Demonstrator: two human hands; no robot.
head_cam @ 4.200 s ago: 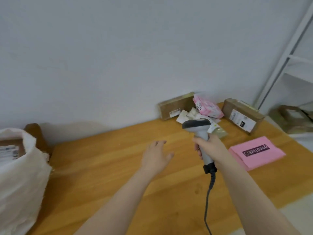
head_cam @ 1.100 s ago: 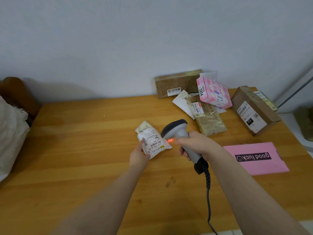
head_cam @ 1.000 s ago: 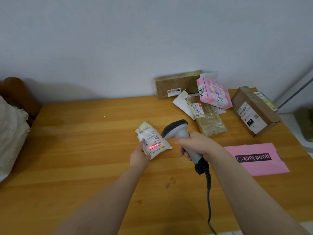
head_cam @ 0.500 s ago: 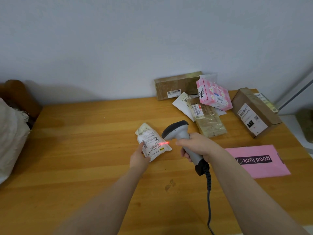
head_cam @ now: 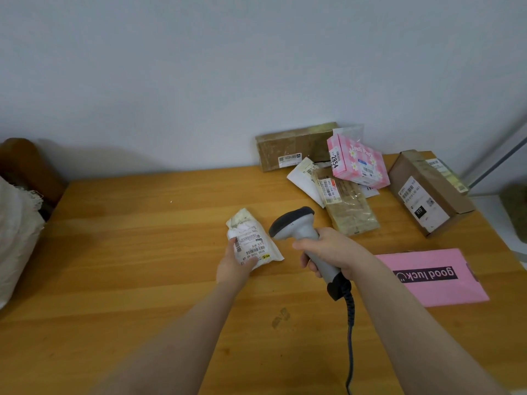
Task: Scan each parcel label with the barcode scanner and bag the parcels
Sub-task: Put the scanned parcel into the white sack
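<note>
My left hand (head_cam: 232, 267) grips a small white parcel (head_cam: 252, 238) at its near end, label side up, just above the wooden table (head_cam: 122, 266). My right hand (head_cam: 330, 250) holds the grey barcode scanner (head_cam: 296, 226) by its handle, its dark head pointing left at the parcel from close by. No red light shows on the label. The scanner's black cable (head_cam: 350, 332) runs down toward me. At the left edge stands a white sack (head_cam: 15, 232).
More parcels lie at the back right: a long brown box (head_cam: 288, 145), a pink flowered box (head_cam: 358, 161), a clear-wrapped packet (head_cam: 348, 208), a white mailer (head_cam: 303, 179) and a brown carton (head_cam: 427, 192). A pink "good luck" bag (head_cam: 433, 276) lies flat at the right.
Since 4.2 s ago my left hand has picked up the white parcel and the scanner has come to it. The red scan line seen on the label has gone out.
</note>
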